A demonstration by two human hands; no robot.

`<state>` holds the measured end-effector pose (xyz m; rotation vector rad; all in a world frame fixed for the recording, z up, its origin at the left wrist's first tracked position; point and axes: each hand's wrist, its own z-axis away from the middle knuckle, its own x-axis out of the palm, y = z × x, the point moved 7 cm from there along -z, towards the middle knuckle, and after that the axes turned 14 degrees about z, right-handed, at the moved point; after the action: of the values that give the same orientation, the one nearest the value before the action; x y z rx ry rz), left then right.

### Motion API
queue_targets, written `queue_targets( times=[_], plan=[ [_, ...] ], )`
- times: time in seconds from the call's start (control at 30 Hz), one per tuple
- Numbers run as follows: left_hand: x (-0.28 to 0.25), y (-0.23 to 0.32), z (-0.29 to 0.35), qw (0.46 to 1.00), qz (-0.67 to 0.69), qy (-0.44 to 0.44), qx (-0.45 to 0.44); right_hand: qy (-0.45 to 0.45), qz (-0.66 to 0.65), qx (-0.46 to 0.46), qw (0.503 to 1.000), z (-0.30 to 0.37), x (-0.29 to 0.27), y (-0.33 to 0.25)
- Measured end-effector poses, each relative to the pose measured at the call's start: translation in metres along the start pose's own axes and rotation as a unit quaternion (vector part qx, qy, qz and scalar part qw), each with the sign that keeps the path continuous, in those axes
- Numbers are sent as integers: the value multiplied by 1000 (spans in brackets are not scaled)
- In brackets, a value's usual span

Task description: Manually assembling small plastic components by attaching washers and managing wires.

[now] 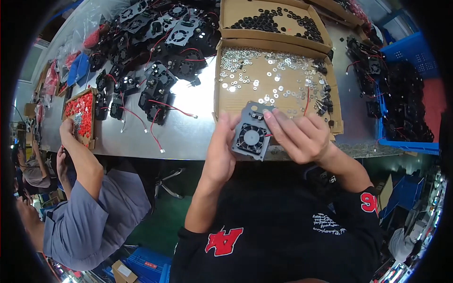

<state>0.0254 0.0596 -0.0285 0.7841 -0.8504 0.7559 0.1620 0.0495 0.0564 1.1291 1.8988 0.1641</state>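
Fan assembly (pixel 252 131), pinched by the left hand (pixel 221 150) and right hand (pixel 303 137), should be gripped only by its plate (pixel 246 115) (never the rotor (pixel 251 137)).

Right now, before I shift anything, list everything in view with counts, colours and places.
fan plate: one, grey with black fan, between my hands
near carton: one, brown, centre
washers: many, silvery, inside near carton
far carton: one, brown, beyond it
rings: many, black, inside far carton
fan assemblies: many, black and grey, table's left
red pieces: many, red, boxed at left
blue crate: one, holding black parts, right
table: one, silvery, underneath
co-worker: one nearby, grey-blue shirt, left
background: too cluttered to count
left hand: one, bare, holding fan plate's left edge
right hand: one, bare, touching its upper right
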Motion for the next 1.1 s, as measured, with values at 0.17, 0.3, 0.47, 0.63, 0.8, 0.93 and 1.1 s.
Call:
queue_targets(
  times=[0.17, 0.3, 0.47, 0.63, 0.8, 0.93, 1.1],
  plan=[
    [10, 19, 4, 931, -322, -35, 165, -100, -177, 38, 978, 1, 6, -8],
    [2, 28, 3, 928, -313, -20, 199, -275, -382, 125, 873, 7, 2, -5],
    [-3, 30, 2, 951, -250, -7, 182, -325, -411, 167, 835, 6, 6, 16],
    [-5, 35, 0, 957, -206, 1, 206, -330, -456, 266, 783, 13, 40, 28],
    [-10, 34, 2, 971, -120, 43, 201, -272, -526, 237, 770, 8, 46, 6],
    [-3, 30, 20, 941, -251, 55, 218, -234, -541, 178, 788, 3, 31, -18],
    [-11, 30, 33, 942, -286, 56, 164, -298, -628, 225, 683, -10, 44, 17]
  ],
)
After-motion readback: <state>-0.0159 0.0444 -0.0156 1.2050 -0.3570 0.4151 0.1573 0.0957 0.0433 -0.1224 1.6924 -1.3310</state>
